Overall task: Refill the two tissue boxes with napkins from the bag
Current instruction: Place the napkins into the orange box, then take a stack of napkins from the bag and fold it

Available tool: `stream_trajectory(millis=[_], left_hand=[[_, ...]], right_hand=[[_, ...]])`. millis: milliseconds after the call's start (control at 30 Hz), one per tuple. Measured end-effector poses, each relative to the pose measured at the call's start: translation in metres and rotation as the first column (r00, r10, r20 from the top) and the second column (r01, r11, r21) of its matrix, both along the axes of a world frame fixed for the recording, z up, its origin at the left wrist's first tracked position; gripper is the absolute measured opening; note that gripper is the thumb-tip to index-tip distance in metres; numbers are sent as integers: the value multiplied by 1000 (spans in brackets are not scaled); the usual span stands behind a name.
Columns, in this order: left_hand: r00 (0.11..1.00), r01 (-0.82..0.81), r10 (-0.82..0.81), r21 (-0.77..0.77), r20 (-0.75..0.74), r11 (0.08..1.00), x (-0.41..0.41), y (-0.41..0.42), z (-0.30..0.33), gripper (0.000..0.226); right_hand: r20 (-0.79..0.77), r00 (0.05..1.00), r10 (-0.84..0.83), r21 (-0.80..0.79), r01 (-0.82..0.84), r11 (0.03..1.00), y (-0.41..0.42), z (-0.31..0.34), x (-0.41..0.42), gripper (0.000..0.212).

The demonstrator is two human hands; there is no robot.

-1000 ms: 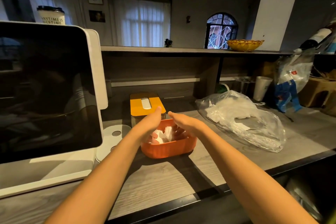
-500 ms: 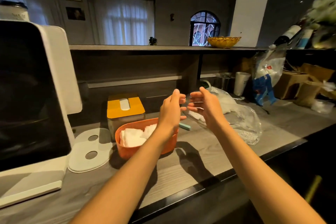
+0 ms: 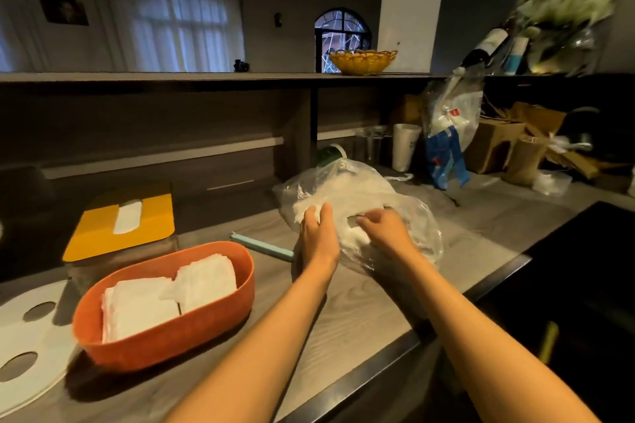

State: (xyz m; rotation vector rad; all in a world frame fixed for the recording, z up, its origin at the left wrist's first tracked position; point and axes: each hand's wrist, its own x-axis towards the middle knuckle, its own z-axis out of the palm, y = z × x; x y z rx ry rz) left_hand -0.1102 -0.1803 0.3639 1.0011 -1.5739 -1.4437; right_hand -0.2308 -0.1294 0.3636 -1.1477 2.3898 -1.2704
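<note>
- Clear plastic meets both hands: the left hand point(image 3: 318, 232) lies on the near-left edge of the bag point(image 3: 409, 213), fingers fairly straight and spread, tips on the white napkins point(image 3: 343, 203) seen through the film.
- Whether the left fingers have hold of the film or only rest on it, I cannot tell.
- Right hand point(image 3: 385, 232) sits just beside the left, on the bag's near side — fingers curled, seeming to pinch the plastic by a dark gap in it.
- Both forearms reach in from the bottom edge, across the grey wood-grain counter point(image 3: 347, 316).
- The bag lies on the counter, right of centre, bulging with napkins.
- A pale blue clip point(image 3: 263, 245) lies on the counter just left of the left wrist.
- Further left, the orange box point(image 3: 165, 340) stands open, holding two stacks of napkins, one tilted against the other.
- Behind it, touching or nearly so, stands the yellow-lidded box point(image 3: 151, 216), a white tissue showing in its slot.
- A flat white lid point(image 3: 34, 371) with two holes lies at the far left — beside the orange box.
</note>
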Motion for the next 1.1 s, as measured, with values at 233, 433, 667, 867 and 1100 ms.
stream_trajectory(millis=[233,433,667,867,1100], left_hand=[[987,2,27,-182,156,983,-27,-26,-26,62],[988,-54,94,-290,126,955,-23,-36,-35,31],[941,-335,330,-327,-71,884,-2,-34,-24,33],[980,-191,187,-545,-64,816,1,-24,-14,41],[842,222,175,-623,511,750,-19,-33,4,59]], right_hand=[[-18,997,76,97,-74,993,-11,-26,-14,11],[127,992,-1,-307,41,951,-3,-16,-15,11],[60,998,-12,-496,40,868,5,-15,-17,15],[176,983,48,-536,55,842,8,-10,-17,28],[234,972,1,-389,93,916,-6,19,-48,28]])
